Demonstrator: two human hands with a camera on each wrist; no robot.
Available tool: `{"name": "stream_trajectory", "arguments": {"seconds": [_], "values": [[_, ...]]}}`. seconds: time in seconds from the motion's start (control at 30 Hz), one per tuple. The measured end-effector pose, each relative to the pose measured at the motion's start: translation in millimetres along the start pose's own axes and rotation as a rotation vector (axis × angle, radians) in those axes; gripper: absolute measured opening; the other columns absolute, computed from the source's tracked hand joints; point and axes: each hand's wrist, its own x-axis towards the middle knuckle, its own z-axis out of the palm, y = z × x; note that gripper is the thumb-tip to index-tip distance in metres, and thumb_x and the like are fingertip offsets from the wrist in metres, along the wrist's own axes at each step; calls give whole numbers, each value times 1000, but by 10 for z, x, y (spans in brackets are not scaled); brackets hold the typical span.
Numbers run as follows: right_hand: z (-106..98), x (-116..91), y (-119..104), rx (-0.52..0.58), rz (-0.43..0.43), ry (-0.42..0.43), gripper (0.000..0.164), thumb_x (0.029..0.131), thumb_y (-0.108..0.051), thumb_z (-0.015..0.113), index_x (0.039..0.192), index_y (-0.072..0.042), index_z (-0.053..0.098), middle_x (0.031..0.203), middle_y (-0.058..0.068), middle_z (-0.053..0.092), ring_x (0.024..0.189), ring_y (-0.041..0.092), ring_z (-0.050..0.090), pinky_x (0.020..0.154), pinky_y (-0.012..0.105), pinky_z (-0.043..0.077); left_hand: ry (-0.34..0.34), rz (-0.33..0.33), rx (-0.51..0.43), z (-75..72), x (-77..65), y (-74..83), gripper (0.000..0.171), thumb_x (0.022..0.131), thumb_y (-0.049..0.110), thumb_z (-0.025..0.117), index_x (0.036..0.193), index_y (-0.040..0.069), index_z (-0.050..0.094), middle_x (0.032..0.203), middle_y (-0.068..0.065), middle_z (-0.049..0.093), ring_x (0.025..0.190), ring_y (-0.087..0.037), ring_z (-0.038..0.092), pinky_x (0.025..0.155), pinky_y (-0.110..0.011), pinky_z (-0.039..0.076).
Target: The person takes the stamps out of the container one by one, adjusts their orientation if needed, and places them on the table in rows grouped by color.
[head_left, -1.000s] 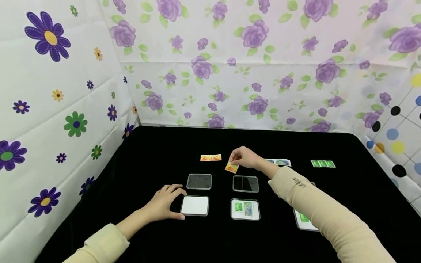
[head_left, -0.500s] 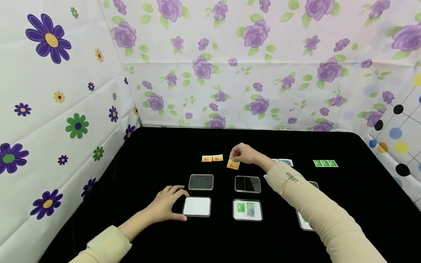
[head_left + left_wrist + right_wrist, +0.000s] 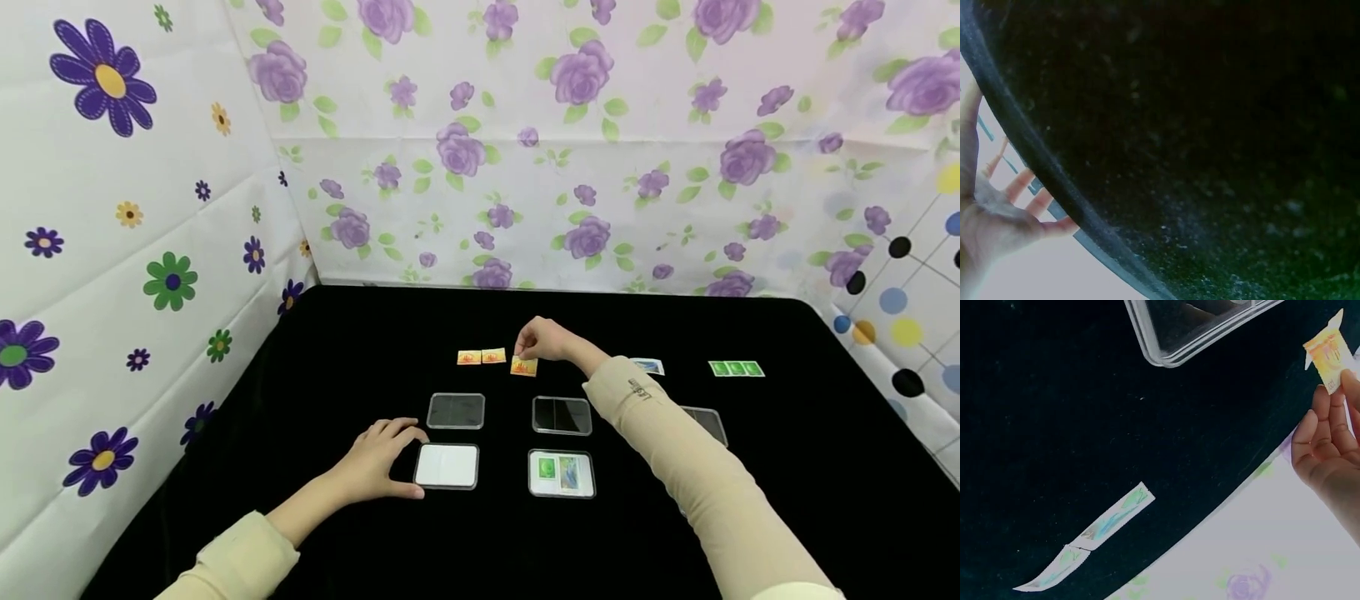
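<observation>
At twelve o'clock on black cloth (image 3: 375,333), my right hand (image 3: 550,339) pinched an orange-yellow rectangular paper stamp (image 3: 523,367), likely light, creasable, best edge-held; my left hand (image 3: 377,463) spread beside a white rectangular case (image 3: 447,466).

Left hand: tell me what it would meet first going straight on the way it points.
The left hand would probably meet the white case first; whether they touch is unclear.

We could pass between the far left case (image 3: 456,411) and the far middle case (image 3: 562,416), or nearer us between the white case (image 3: 447,466) and the stamp case (image 3: 561,474). Our left hand (image 3: 378,463) blocks the white case's left; our right sleeve (image 3: 678,450) partly covers the right case (image 3: 708,423).
</observation>
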Motion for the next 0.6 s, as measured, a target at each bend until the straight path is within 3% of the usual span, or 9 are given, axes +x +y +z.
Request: {"name": "stream_trajectory", "arguments": {"seconds": [0.37, 0.6], "values": [[63, 120, 79, -76, -5, 6, 5, 84, 1, 64, 82, -1, 67, 76, 9, 66, 66, 11, 52, 65, 24, 45, -17, 4, -18, 0, -2, -5, 66, 65, 47, 82, 117, 17, 55, 136, -17, 48, 121, -41, 47, 92, -67, 39], [63, 239, 53, -149, 44, 40, 5, 84, 1, 64, 82, -2, 66, 80, 10, 65, 71, 17, 56, 68, 30, 48, -19, 1, -15, -34, 20, -14, 66, 64, 47, 82, 117, 16, 55, 137, -18, 47, 122, -41, 46, 92, -66, 38]]}}
